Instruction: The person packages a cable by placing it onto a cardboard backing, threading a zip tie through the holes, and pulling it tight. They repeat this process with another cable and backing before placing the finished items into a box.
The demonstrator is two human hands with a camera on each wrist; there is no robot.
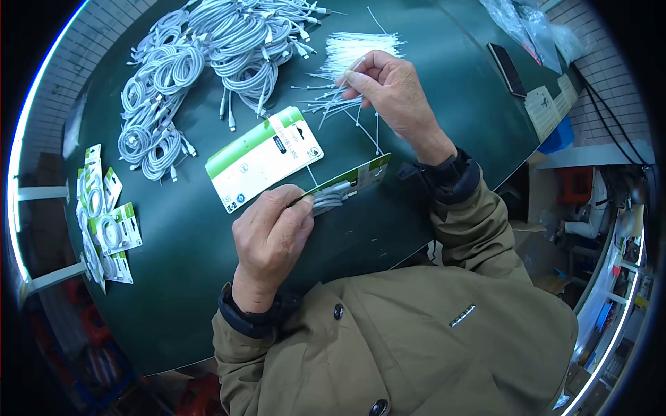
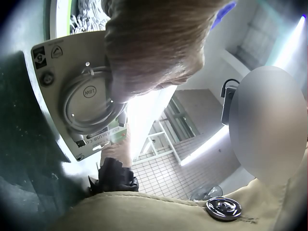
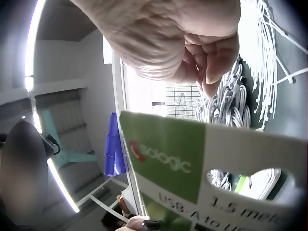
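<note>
Grip of my left hand (image 1: 272, 230): pinching the left end of a green-and-white cardboard card (image 1: 364, 176), centre frame, with a coiled grey cable (image 1: 329, 200) on it.
Grip of my right hand (image 1: 395, 97): fingers curled toward thumb near white plastic ties (image 1: 364, 47), upper centre; I cannot tell whether I hold one.
Dark green counter (image 1: 180, 243): a second such card (image 1: 260, 166) left of centre.

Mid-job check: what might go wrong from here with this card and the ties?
1. Tangle: the ties lie crossed and spread, so the right hand might drag out several together.
2. Slipping coil: the left hand alone holds the card up off the table; a loosened grip could let it drop or shift the coil.
3. Falling: the carded cables overlap near the table's edge; a nudge could tip some off.
</note>
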